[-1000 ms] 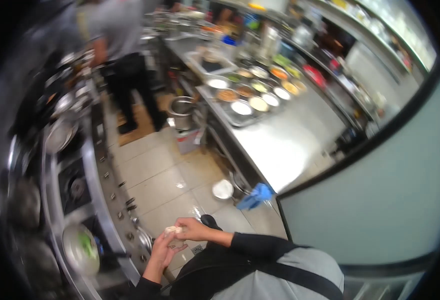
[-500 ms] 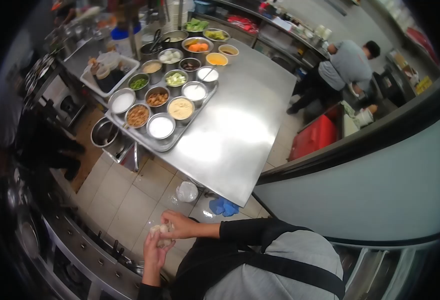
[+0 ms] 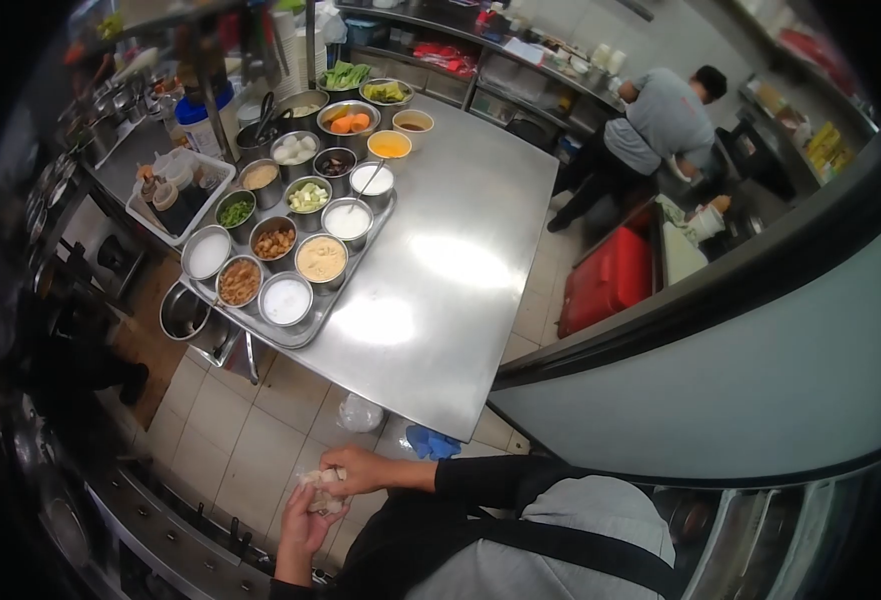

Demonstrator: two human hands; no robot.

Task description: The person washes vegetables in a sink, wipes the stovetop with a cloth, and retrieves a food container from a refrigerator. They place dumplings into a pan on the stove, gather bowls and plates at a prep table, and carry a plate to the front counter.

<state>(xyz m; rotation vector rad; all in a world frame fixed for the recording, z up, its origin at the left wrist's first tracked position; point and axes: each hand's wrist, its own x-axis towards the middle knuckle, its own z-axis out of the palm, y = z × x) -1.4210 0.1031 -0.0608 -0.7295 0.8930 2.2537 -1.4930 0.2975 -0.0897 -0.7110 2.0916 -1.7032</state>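
So the left hand [image 3: 304,518] and right hand [image 3: 354,470] both have their grip closed round a pale lump [image 3: 326,490], too small to tell what, held over the floor [image 3: 229,425] on the wearer's side of the tray [image 3: 311,328]. That tray sits on the steel desk [image 3: 436,250], packed with metal tubs. Closest to the wearer there's a tub of white stuff [image 3: 286,299], one of tan powder [image 3: 321,258] and one of crunchy-looking brown bits [image 3: 239,281]. Farther in on the tray are chopped greens [image 3: 235,211] and pale green cubes [image 3: 309,197]. Past its far end you've got orange chunks [image 3: 349,121] and leafy stuff [image 3: 344,76]; left of it, a white bin [image 3: 213,185] of bottles. A red box [image 3: 611,283] is well right of the tray, near a co-worker [image 3: 661,125]. There's lettering on the co-worker's shirt and print on a yellow packet [image 3: 832,150], but I can't read either.
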